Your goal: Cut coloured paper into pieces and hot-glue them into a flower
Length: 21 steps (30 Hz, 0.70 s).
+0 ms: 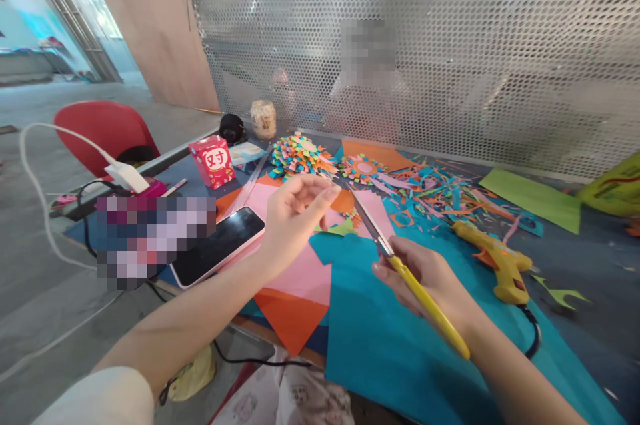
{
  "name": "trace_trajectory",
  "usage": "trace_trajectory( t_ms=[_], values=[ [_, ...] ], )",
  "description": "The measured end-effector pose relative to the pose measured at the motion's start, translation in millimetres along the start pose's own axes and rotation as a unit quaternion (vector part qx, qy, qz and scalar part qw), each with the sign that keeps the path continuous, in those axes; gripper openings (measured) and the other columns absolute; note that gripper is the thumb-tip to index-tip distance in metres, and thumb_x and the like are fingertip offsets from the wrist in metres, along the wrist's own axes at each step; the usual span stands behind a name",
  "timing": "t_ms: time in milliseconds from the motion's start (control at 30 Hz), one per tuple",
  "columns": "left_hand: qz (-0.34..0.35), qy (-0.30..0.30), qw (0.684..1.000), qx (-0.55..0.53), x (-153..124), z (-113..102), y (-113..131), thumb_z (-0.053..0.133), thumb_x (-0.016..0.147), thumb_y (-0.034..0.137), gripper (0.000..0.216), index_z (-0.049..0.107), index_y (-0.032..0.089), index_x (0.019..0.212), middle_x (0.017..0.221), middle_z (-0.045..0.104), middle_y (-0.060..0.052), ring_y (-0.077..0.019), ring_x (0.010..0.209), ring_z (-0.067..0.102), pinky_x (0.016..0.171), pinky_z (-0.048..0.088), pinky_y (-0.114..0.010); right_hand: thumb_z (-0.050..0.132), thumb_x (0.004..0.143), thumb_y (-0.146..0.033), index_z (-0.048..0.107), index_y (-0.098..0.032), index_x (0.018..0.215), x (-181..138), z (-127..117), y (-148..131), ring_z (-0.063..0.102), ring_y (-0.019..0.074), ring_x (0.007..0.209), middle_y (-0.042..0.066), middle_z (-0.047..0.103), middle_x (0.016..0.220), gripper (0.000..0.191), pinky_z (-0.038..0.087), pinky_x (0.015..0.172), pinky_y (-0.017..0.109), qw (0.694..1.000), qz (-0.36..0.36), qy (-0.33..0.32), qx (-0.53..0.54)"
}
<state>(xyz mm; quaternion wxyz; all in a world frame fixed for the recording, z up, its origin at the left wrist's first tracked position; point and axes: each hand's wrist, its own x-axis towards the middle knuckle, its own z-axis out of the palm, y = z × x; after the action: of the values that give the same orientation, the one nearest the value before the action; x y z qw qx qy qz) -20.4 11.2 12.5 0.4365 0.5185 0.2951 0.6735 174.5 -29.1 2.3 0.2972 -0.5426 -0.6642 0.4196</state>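
Right hand (425, 278) grips yellow scissors (400, 265), blades raised mid-table. Left hand (293, 211), fingers loosely pinched, whether on anything cannot be told, above pink paper (300, 271) beside phone (220, 245).

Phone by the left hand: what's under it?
The phone lies on a pink paper sheet, which overlaps orange paper. The table beneath is covered there.

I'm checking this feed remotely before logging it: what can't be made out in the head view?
- Whatever the left hand pinches: its fingers close at the scissors' blade tips, and anything held there is too small to tell.
- The thing beside the phone: blurred out.
- The person behind the perforated screen: veiled by the mesh.
- The yellow bag: cut off by the right edge.
- The scissors' handles: partly covered by the right hand.
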Motion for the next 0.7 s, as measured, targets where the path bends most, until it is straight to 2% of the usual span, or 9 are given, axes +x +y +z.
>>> trace_trajectory(
  t_ms=[133, 333, 600, 700],
  values=[
    [-0.053, -0.053, 0.997, -0.010, -1, 0, -3, 0.078, 0.072, 0.037, 0.026, 0.060, 0.017, 0.076, 0.063, 0.068, -0.001, -0.0093, 0.046, 0.060, 0.037, 0.046, -0.019, 0.065, 0.071, -0.063, 0.038, -0.025, 0.068, 1, 0, -1, 0.030, 0.0076, 0.044, -0.008, 0.034, 0.052, 0.047, 0.021, 0.038, 0.023, 1.000, -0.008, 0.009, 0.002],
    [-0.065, -0.081, 0.995, 0.000, -3, -2, -7, 0.076, 0.074, 0.032, 0.021, 0.062, 0.017, 0.075, 0.064, 0.070, -0.002, -0.0092, 0.045, 0.060, 0.036, 0.046, -0.019, 0.066, 0.071, -0.062, 0.038, -0.025, 0.068, 1, 0, -5, 0.032, 0.0076, 0.043, -0.008, 0.035, 0.053, 0.047, 0.023, 0.039, 0.024, 1.000, -0.004, 0.007, -0.002],
    [-0.055, -0.062, 0.997, 0.002, -1, -2, -6, 0.077, 0.073, 0.034, 0.021, 0.065, 0.018, 0.077, 0.062, 0.069, -0.001, -0.0099, 0.046, 0.060, 0.036, 0.048, -0.020, 0.062, 0.076, -0.066, 0.041, -0.024, 0.072, 3, 0, 14, 0.029, 0.0069, 0.042, -0.009, 0.033, 0.054, 0.047, 0.021, 0.039, 0.025, 1.000, -0.022, 0.010, 0.016],
    [-0.052, -0.048, 0.997, -0.016, 0, -1, -4, 0.078, 0.071, 0.032, 0.021, 0.064, 0.017, 0.076, 0.061, 0.069, -0.001, -0.0111, 0.049, 0.062, 0.036, 0.047, -0.019, 0.062, 0.075, -0.066, 0.041, -0.024, 0.072, 3, 1, 12, 0.029, 0.0068, 0.042, -0.009, 0.033, 0.054, 0.047, 0.020, 0.039, 0.025, 1.000, -0.020, 0.010, 0.018]
  ],
)
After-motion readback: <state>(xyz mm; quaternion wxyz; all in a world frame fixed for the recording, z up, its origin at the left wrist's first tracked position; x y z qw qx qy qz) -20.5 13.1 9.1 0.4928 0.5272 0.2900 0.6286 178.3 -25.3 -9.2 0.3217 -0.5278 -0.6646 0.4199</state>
